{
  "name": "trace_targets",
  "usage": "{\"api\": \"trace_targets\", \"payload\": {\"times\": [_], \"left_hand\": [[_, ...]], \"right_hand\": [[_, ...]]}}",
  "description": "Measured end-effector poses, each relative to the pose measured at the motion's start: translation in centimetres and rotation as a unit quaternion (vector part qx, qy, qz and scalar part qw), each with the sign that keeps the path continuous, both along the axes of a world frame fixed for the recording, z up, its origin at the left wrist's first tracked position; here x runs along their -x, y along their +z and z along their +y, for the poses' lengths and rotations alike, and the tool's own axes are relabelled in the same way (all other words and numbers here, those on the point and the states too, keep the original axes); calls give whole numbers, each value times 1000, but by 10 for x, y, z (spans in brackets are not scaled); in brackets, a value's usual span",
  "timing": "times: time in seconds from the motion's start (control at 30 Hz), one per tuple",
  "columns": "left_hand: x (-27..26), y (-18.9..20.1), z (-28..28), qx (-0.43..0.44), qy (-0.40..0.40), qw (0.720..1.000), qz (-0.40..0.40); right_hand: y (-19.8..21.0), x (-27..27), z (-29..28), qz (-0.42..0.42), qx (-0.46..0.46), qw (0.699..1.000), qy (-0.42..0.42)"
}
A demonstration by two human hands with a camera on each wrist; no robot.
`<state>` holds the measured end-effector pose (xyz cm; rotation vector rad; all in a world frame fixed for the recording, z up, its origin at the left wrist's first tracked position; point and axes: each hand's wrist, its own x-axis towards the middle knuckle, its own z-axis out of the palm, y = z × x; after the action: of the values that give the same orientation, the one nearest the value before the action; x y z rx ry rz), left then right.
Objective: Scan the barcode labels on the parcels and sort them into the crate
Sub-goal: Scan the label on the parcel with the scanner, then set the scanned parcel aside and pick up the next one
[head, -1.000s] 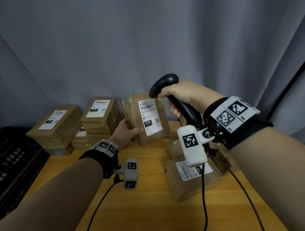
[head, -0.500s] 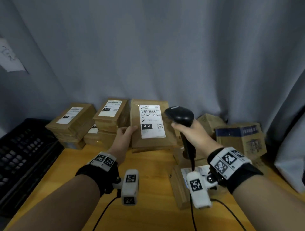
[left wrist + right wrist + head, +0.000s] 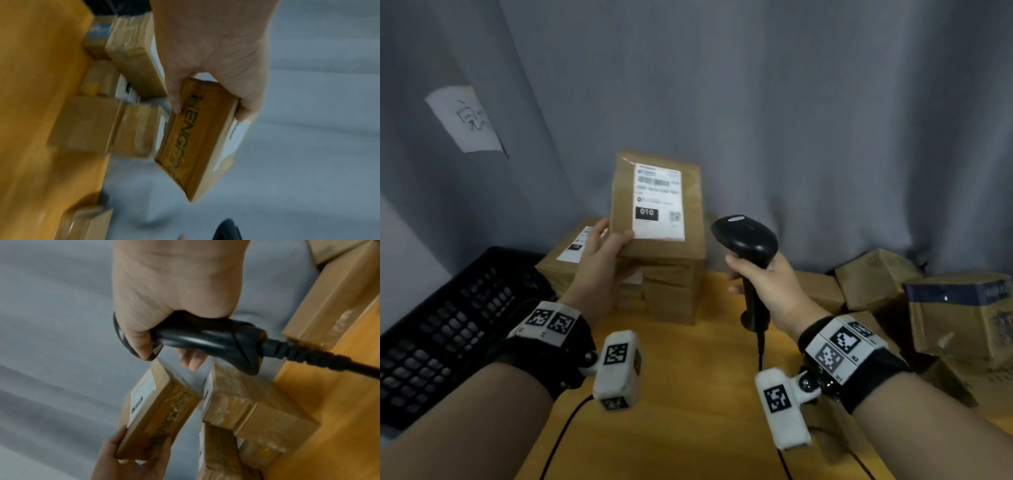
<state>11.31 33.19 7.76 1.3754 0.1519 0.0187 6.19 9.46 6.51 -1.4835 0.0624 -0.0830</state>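
1. Centre of the head view, the left hand (image 3: 602,253) grips a flat brown parcel (image 3: 657,205) by its lower left corner, thumb on the front face, raised clear of the stacked parcels (image 3: 671,291) behind.
2. Right of centre, the right hand (image 3: 767,284) is wrapped around the handle of a black scanner (image 3: 746,240), beside the parcel, not touching it.
3. Risk: a one-corner grip could let the parcel swing or slip on the way to the black crate (image 3: 448,325) at lower left.
4. Risk: the scanner cable (image 3: 329,356) could snag on boxes nearby.
5. The parcel stands upright, long axis roughly vertical, white label (image 3: 658,202) facing the camera, slightly blurred.
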Motion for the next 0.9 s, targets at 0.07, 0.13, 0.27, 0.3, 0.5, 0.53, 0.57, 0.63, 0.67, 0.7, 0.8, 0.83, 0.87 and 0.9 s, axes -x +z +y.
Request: {"api": "trace_targets", "payload": {"times": [0.07,0.13,0.27,0.3,0.5,0.53,0.57,0.63,0.67,0.7,0.8,0.83,0.87,0.9], "left_hand": [[-23,-1,39,0,38,999,31],[-42,-5,73,-32,37,996,73],[-81,-20,119,-53,43,984,162],[-90,-22,123,-54,39,983,168],[-123,-27,141,-48,70,989,118],[-125,-28,147,-56,78,989,110],[-127,-28,153,-62,80,989,104],[-126,-34,165,-57,64,991,106],[-124,-38,169,-47,49,991,112],[-119,-42,172,-40,31,992,119],[-99,-57,177,-43,-28,988,143],[-90,-60,178,-36,-54,986,153],[-81,-64,179,-30,-89,982,166],[-73,-69,182,-25,-134,974,183]], "right_hand": [[-4,-17,31,4,-7,1000,-17],[-12,-30,54,13,-14,999,-34],[-33,-56,90,32,9,996,-82],[-36,-62,95,34,15,995,-97],[-46,-82,110,50,20,989,-136],[-48,-84,112,57,28,988,-140],[-50,-85,113,60,36,987,-144],[-53,-87,120,47,56,984,-165],[-54,-86,125,32,68,981,-179],[-57,-86,130,22,79,978,-191],[-68,-78,150,14,68,978,-199],[-73,-74,156,8,58,977,-204],[-77,-68,163,-4,46,976,-214],[-81,-64,168,-21,32,973,-226]]}}
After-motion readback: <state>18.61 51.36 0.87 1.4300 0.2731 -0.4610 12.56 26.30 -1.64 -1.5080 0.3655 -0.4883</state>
